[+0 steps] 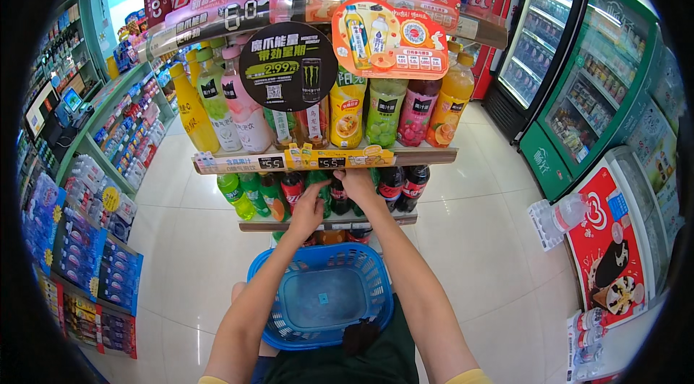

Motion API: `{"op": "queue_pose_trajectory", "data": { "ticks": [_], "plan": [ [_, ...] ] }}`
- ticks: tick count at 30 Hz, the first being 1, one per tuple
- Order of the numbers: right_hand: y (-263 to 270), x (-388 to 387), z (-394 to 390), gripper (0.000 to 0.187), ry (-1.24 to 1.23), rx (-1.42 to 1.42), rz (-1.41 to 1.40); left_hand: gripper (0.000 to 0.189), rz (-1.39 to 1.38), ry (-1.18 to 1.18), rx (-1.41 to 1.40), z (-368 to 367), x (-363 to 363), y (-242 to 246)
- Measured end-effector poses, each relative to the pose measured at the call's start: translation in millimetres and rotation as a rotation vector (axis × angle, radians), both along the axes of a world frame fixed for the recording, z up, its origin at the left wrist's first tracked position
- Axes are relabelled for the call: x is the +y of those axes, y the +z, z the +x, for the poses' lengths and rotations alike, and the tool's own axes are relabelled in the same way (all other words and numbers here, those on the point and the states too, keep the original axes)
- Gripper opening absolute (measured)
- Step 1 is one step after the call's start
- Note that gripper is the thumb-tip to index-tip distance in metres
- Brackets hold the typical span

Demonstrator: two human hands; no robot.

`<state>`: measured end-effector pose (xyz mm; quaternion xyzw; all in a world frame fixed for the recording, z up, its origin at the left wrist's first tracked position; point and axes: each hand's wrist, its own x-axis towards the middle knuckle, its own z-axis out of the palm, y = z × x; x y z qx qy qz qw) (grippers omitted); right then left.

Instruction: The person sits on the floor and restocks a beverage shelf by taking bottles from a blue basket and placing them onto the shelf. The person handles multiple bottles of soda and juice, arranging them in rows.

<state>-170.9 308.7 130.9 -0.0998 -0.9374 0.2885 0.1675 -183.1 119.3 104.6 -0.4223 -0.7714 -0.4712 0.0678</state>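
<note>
Both arms reach over a blue plastic shopping basket (325, 297) to a low shelf of soft-drink bottles. My left hand (307, 213) is at the front of that row, its fingertips by a green plastic bottle (324, 197); whether it grips the bottle is unclear. Just under the shelf above, my right hand (358, 187) is bent over the top of a dark cola bottle (340, 202). Its fingers are partly hidden, so a firm hold cannot be told. Inside the basket only its bare bottom shows. A dark bunched item (360, 336) lies over its near rim.
Above the hands, a shelf edge with price tags (325, 160) juts out, carrying juice and tea bottles (385, 113). Round promotional signs (287, 66) hang higher up. Drinks fridges (583, 80) and an ice-cream freezer (612, 243) stand right; a stocked counter (122, 123) stands left.
</note>
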Motion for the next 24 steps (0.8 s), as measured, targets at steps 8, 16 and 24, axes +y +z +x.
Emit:
{"op": "queue_pose_trajectory", "data": {
  "ticks": [8, 16, 24],
  "plan": [
    [-10.7, 4.0, 4.4, 0.028, 0.075, 0.093, -0.082, 0.046, 0.051, -0.001, 0.113, 2.9, 5.2, 2.3],
    [6.2, -10.8, 17.7, 0.034, -0.017, -0.143, -0.353, 0.048, 0.014, -0.026, -0.044, 19.4, -7.6, 2.3],
    [-12.2, -17.5, 15.6, 0.036, -0.176, 0.083, 0.016, 0.047, -0.002, -0.069, -0.173, 74.5, -40.2, -23.6]
  ]
}}
